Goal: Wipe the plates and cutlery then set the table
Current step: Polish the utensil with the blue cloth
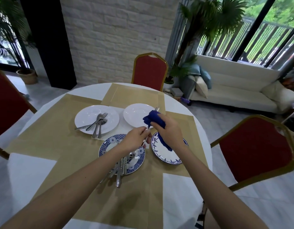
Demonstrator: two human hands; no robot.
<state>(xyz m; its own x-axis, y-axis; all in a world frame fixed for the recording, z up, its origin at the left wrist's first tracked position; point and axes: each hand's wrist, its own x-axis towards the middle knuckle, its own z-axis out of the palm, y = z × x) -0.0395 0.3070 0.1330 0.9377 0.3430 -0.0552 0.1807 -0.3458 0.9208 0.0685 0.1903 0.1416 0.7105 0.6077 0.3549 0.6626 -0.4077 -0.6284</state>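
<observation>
Left hand (134,140) is pinching near end of cutlery piece (157,109) — tip pointing away, rightward; right hand (168,130) is clutching blue cloth (153,119) around it, above plates (169,158).

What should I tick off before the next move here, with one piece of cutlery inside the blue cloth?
1. Left hand grips the cutlery piece by its handle: ok.
2. Right hand holds the blue cloth wrapped round its upper part: ok.
3. Piece wiped clean: cannot tell; cloth covers it.
4. Bare plate to put it on: ok, far white plate holds nothing.
5. Table set: not ok; cutlery lies piled on the patterned plate and left white plate.
</observation>
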